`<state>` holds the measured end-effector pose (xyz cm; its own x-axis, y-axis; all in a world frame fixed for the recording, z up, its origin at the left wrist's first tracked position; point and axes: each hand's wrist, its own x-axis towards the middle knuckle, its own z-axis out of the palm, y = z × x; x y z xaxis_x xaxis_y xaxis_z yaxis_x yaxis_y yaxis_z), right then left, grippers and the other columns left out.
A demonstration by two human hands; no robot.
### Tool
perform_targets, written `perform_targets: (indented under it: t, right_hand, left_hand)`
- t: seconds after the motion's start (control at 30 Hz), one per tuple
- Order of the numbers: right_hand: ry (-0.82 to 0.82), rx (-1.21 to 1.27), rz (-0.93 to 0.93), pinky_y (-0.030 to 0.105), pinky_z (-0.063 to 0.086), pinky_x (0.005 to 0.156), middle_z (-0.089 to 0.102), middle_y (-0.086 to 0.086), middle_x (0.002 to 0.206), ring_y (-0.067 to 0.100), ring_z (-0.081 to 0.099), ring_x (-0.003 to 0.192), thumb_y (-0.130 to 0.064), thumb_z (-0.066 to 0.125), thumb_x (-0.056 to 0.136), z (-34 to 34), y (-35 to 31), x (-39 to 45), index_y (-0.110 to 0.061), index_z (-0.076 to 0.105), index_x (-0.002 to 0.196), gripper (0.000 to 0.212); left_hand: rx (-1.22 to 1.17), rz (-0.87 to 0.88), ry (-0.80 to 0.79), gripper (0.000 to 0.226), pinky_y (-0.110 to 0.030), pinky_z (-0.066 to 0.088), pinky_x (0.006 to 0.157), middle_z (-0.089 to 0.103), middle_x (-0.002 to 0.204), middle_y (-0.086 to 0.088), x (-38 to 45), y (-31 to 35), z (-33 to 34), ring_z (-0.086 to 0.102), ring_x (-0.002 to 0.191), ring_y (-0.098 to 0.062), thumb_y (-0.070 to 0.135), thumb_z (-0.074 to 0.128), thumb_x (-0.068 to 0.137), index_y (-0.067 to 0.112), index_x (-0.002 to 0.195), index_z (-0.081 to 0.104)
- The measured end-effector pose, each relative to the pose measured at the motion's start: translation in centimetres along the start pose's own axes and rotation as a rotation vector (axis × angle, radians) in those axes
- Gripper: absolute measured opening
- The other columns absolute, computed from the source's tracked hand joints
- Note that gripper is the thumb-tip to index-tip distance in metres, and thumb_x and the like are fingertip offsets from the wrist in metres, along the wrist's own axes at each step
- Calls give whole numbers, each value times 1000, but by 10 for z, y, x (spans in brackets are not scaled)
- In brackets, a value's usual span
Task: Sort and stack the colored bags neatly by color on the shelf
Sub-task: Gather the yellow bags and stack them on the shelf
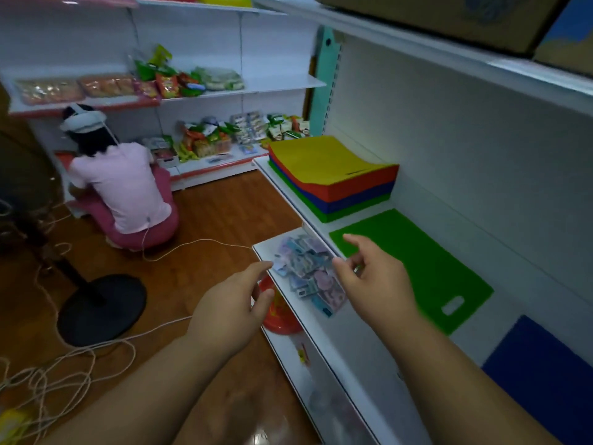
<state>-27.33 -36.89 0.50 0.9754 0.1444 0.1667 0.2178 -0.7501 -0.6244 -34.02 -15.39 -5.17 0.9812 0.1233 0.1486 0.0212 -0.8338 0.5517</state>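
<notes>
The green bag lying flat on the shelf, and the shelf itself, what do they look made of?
Green bag: probably thin non-woven fabric or plastic sheet, matte, lying dead flat with a die-cut handle slot. Shelf: likely painted metal, smooth white with a faint sheen.

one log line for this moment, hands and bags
left hand open, empty | right hand open, over green bag | blue bag laid apart | mixed stack unsorted

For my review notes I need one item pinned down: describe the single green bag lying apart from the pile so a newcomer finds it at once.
Start at the white shelf on the right, where a mixed stack of bags sits at the far end. Just nearer lies the single green bag, flat, with the right hand over its near edge. Unlike the blue bag nearer still, it shows a cut-out handle slot.
</notes>
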Motion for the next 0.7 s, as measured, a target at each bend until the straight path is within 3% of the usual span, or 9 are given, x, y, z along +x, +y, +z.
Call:
perform_targets:
  t: [0.1,0.2,0.33,0.43,0.5,0.57,0.63,0.7]
  right_hand:
    - [41,-18,55,26,45,64,59,-12,78,3,53,67,-39,62,91,3,2,26,-33,53,135,45]
    - [36,-17,118,35,53,71,60,-11,82,9,57,73,-39,63,92,15,4,64,-31,58,128,38]
    - [23,30,134,40,55,76,59,-10,79,10,60,77,-40,64,90,35,5,135,-30,58,127,39]
    - [-59,9,190,40,57,74,65,-6,80,13,64,76,-43,64,90,49,3,186,-47,29,145,66]
    - [-153,-16,258,43,58,77,65,-3,91,20,68,82,-47,64,89,61,4,206,-57,10,145,78]
    - [-212,-39,325,44,60,75,57,-6,103,20,68,83,-52,62,89,69,6,217,-55,19,145,71]
    - [-198,-26,383,40,60,71,59,-8,113,17,69,75,-53,61,90,73,2,220,-44,41,141,56]
    - [-80,7,451,39,59,73,67,-6,104,16,67,75,-53,61,89,78,-5,219,-36,60,122,37]
  left_hand:
    - [-24,61,-39,46,-17,42,55,56,89,19,43,-9,-1,57,75,-5,44,50,97,44,141,37]
    - [-62,86,-32,44,-23,47,54,58,79,16,96,-22,6,57,68,-4,42,50,97,43,139,40]
    - [-71,114,-65,43,-22,47,56,56,84,21,156,-39,12,57,71,-2,45,49,96,47,138,39]
    - [-89,120,-72,42,-20,48,60,55,88,25,197,-52,6,57,77,-1,44,49,97,50,137,38]
    - [-139,101,-110,42,-22,51,62,56,87,24,220,-60,2,57,77,-1,42,50,97,52,136,39]
    - [-267,66,-197,40,-31,55,60,59,85,15,237,-67,4,60,71,-9,39,53,97,56,132,41]
    - [-448,9,-305,39,-39,55,60,61,86,6,257,-77,6,62,67,-19,35,55,98,57,129,43]
    - [-647,-64,-410,41,-38,57,62,62,95,2,283,-89,9,66,68,-22,31,57,98,48,134,46]
